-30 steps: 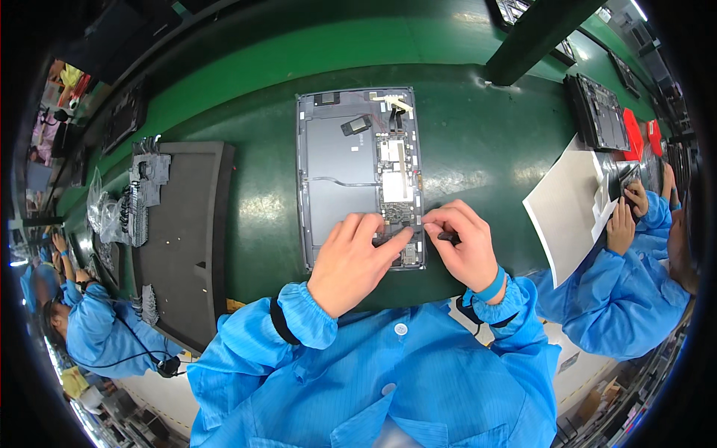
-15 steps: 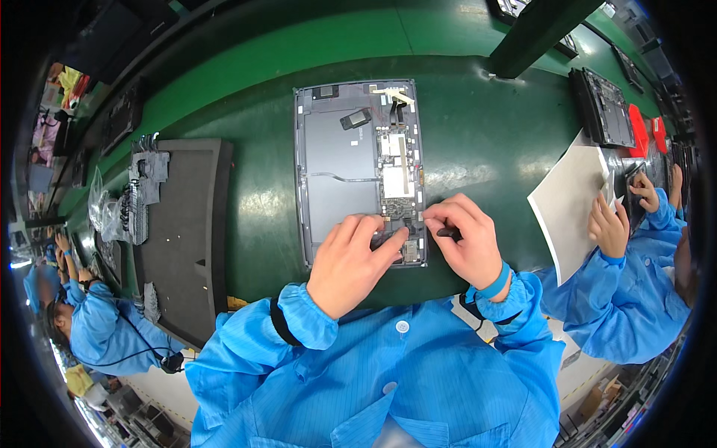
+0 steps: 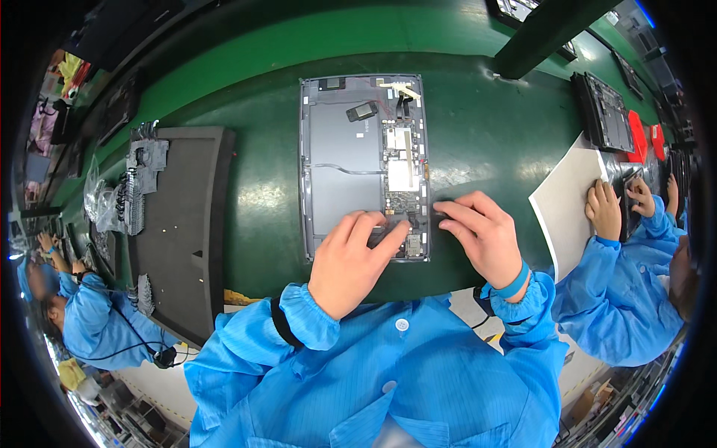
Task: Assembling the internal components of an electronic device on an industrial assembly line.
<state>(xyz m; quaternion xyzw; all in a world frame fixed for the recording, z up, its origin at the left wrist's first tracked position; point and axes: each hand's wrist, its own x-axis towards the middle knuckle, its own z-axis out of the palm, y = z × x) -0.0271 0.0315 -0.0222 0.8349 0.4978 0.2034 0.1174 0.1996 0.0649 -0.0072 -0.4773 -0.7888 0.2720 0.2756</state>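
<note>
In front of me lies an opened, thin grey tablet or laptop chassis point(image 3: 345, 145), its circuit board point(image 3: 403, 175) exposed along the right side. My left hand point(image 3: 349, 257) rests over its lower part, thumb and forefinger curled down at the lower end of the board. Whatever lies between those fingers is dark and mostly hidden. My right hand point(image 3: 482, 231) is just off the chassis's right edge, thumb and forefinger close together around a small dark bit too small to name. A loose black module point(image 3: 362, 112) sits on the upper part, near a cream-coloured strip point(image 3: 403, 91).
On the left stands a dark foam-lined tray point(image 3: 179, 231) with grey metal parts point(image 3: 134, 187) and clear plastic bags point(image 3: 104, 201) beside it. A white sheet point(image 3: 571, 201) and a stack of opened devices point(image 3: 603, 112) are at right, by a co-worker's hands point(image 3: 603, 209). A dark post point(image 3: 541, 37) rises behind.
My right hand has drawn back to the right, away from the chassis. The chassis appears slightly higher and further right in view. My left hand stays nearly in place.
</note>
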